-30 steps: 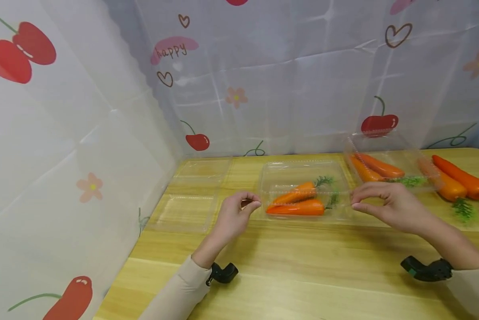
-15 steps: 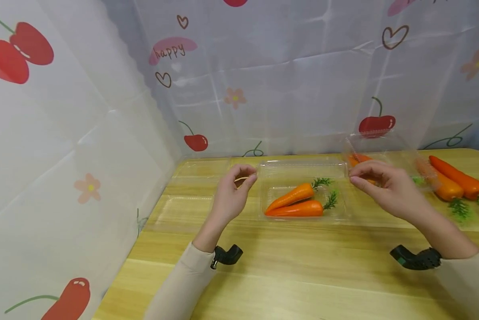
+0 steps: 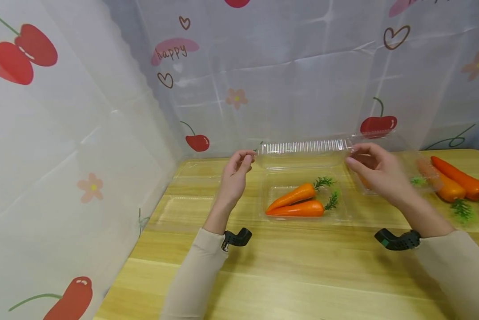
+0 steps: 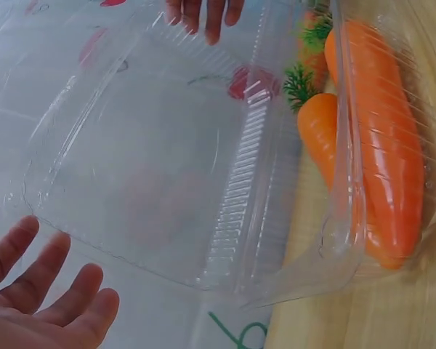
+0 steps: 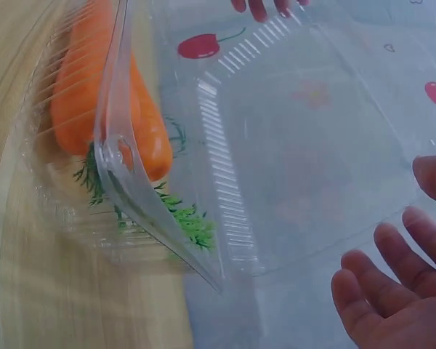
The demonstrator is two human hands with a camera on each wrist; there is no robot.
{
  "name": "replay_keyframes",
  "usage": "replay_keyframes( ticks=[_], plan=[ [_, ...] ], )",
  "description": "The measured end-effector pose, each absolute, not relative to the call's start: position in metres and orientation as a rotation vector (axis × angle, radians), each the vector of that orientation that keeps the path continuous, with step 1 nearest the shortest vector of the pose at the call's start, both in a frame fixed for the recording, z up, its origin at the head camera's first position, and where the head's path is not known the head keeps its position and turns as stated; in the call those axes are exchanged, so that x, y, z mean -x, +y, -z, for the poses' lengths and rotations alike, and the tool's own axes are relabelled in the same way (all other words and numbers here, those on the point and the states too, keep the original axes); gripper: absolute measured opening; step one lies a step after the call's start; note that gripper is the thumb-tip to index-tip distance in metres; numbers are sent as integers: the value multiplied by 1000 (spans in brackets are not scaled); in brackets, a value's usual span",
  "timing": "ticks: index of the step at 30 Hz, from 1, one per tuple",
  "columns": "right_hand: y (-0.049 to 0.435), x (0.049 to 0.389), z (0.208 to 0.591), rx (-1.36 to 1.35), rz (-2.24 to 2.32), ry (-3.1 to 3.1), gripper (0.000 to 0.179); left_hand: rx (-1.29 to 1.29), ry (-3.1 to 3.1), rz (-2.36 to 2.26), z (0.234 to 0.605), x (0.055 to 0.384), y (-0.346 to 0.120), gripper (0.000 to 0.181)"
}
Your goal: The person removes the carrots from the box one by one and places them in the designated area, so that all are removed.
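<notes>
A clear hinged plastic container [image 3: 345, 211] lies on the table with two toy carrots [image 3: 299, 209] inside, their green tops to the right. Its clear lid [image 3: 303, 153] is raised at the back and tilts up from the base. My left hand [image 3: 235, 173] holds the lid's left edge with thumb and fingertips. On the opposite side, my right hand [image 3: 377, 171] holds the right edge, hiding part of another container behind it. Both wrist views show the lid spread between the hands, fingertips at its rim.
To the left is a clear open container [image 3: 187, 213]. At the back right stands another clear container [image 3: 383, 142], partly covered by the right hand, with loose toy carrots [image 3: 461, 178] beside it. A printed curtain [image 3: 295, 89] hangs behind the table.
Both hands have moved up and away, lifting the lid from over the carrots until it stands tilted at the back. The carrots and base have stayed in place.
</notes>
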State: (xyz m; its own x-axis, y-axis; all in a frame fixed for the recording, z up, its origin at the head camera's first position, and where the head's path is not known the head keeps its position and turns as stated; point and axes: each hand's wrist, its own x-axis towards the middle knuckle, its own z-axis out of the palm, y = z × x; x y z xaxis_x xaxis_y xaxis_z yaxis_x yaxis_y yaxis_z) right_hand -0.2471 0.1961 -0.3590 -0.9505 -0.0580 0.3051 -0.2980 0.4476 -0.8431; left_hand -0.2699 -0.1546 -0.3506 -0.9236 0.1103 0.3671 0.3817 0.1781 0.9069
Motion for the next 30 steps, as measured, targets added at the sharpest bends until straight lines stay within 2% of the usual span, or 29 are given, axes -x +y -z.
replay_keyframes(
  ticks=[8,18,25,30],
  plan=[
    [187,261,365,-242,-1601,-2520,57,513,-2194,1991,359,284,-153,40],
    [183,272,368,-236,-1768,-2507,68,563,-2361,2098,369,297,-159,63],
    [179,278,368,-207,-2025,-2495,79,544,-2446,2159,373,306,-161,69],
    [176,282,372,-201,-2066,-2551,80,499,-2479,2225,378,310,-160,72]
  ],
)
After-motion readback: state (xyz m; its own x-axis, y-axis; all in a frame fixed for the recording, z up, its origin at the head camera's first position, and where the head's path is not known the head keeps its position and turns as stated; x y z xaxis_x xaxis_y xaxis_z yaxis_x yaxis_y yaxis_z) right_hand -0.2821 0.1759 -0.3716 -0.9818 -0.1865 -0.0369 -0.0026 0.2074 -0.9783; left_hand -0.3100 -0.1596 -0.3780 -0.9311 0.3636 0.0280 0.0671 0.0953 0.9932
